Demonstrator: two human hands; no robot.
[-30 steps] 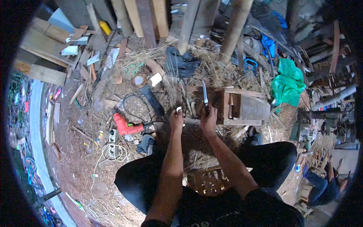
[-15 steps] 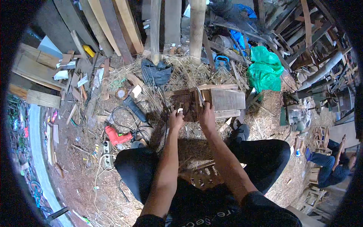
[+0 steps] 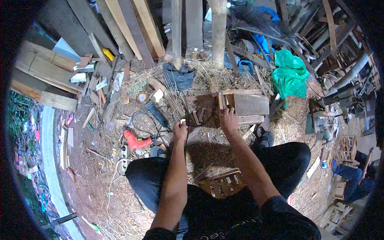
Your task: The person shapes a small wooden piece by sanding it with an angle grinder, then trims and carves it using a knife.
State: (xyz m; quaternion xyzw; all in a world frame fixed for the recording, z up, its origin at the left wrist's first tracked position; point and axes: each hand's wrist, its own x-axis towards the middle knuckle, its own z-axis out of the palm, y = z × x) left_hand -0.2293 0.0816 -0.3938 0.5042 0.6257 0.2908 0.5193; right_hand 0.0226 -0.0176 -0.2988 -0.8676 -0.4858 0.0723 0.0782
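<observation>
My left hand [image 3: 180, 131] is closed round a small pale piece [image 3: 183, 121], whose top shows above the fingers. To its right, my right hand [image 3: 229, 121] is at the left end of a wooden box-like block [image 3: 251, 105]. Its fingers are bent together, and the knife [image 3: 223, 99] stands upright just above them, its handle hidden by the hand. Between the hands, small curved wood pieces [image 3: 201, 115] lie on the ground. A red drill [image 3: 137, 140] and a dark grinder [image 3: 157, 113] lie left of my left hand.
A power strip [image 3: 125, 154] with a pale cord is at the lower left. Boards and posts [image 3: 218, 36] stand at the back. A green plastic sheet [image 3: 289, 76] lies right of the block. Another person [image 3: 354, 176] sits at the far right.
The view has shifted. My right hand and the knife have come to the block's left end. My left hand has moved slightly away from my right hand, still holding the pale piece.
</observation>
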